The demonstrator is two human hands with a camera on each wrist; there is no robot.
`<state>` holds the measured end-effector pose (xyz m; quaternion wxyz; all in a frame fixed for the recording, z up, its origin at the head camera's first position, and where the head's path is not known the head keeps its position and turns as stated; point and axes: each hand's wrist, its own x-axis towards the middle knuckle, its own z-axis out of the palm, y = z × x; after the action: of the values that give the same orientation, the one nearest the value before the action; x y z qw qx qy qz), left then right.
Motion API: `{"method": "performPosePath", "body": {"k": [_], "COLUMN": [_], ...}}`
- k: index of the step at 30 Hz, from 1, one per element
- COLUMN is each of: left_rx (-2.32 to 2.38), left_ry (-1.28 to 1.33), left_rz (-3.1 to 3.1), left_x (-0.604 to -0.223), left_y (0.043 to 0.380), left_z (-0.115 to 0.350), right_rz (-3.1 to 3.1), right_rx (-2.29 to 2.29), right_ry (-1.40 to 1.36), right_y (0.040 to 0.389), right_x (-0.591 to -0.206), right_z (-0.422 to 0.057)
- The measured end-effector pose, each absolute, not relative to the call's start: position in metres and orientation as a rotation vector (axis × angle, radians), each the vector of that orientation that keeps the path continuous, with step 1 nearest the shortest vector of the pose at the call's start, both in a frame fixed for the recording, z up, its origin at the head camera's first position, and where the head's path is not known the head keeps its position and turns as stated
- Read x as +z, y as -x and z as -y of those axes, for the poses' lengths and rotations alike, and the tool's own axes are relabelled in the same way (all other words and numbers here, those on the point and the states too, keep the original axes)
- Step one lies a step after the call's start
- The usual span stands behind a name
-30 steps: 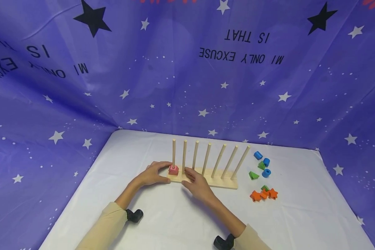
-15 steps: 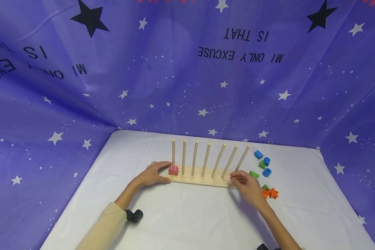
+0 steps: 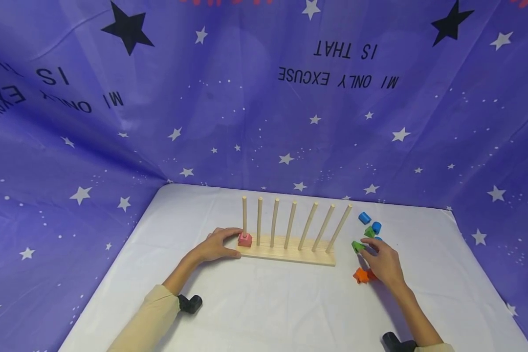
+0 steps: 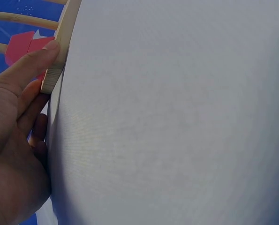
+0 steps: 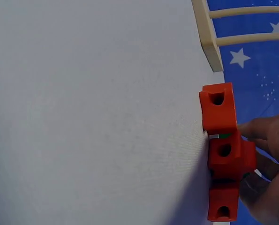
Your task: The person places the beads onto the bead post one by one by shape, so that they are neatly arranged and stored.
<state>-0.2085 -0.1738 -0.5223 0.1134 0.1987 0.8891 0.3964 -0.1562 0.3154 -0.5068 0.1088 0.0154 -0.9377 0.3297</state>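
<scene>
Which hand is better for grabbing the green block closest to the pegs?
Probably the right hand: its fingertips are right beside that green block. The left hand is farther off, holding the board at its other end, by the pink block.

- Between your two arms, there is lots of room over the white cloth [image 3: 273, 303].
- Tall sticks [image 3: 290, 225] stand in a row between your hands and block a low way across.
- Your left hand [image 3: 217, 246] and a red block [image 3: 245, 240] fill one end of the wooden board [image 3: 290, 253].
- A green block [image 3: 358, 247] is right by your right hand [image 3: 384, 261], with blue blocks [image 3: 376, 227] just past it.
- Orange stars [image 3: 361, 275] crowd that hand's near side.
- A small gap runs between the board and the green block.
</scene>
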Motion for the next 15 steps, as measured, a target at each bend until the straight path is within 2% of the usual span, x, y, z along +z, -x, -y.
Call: {"method": "performPosePath", "body": {"k": [15], "left_rx": [1.165], "left_ry": [-0.585], "left_rz": [-2.612], "left_x": [-0.5228], "left_y": [0.2086], "left_z": [0.1736], "right_rz": [2.772], "right_rx": [0.930], "right_ry": [-0.138], "right_y": [0.1630], "right_x": [-0.5166], "right_z": [-0.3079]}}
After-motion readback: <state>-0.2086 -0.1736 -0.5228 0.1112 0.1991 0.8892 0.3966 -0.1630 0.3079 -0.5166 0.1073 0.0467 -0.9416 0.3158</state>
